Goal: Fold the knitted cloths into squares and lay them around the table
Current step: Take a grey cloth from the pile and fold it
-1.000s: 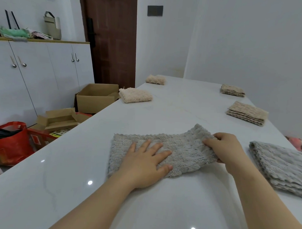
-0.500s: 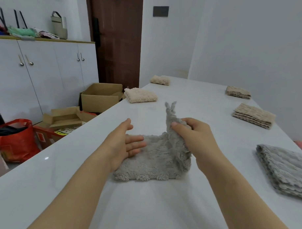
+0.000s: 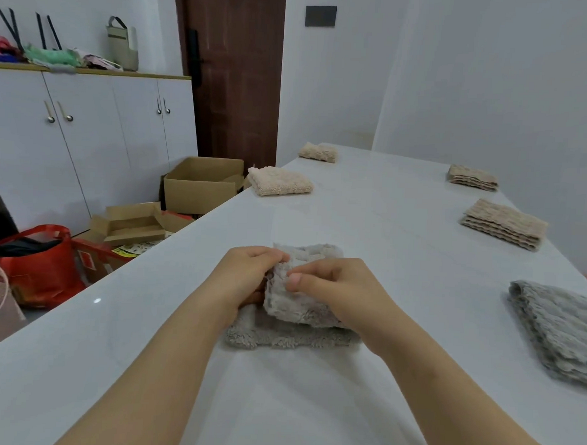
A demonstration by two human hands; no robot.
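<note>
White table [image 3: 368, 225]: left hand [image 3: 247, 274], right hand [image 3: 336, 287] both pinch grey cloth [image 3: 302, 311] flap. Looks soft, light, floppy; I'd grip 2 corners.

Both hands are gripping a grey knitted cloth [image 3: 302, 302] on the white bench [image 3: 385, 225]: left hand [image 3: 247, 274] at its left edge, right hand [image 3: 336, 287] pinching the folded-over layer.

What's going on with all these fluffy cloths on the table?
A person is folding a grey cloth on the white table. The left grip and right grip both pinch its doubled-over top layer. Four beige cloths lie folded along the table's edges, and a second grey cloth sits to the right.
</note>
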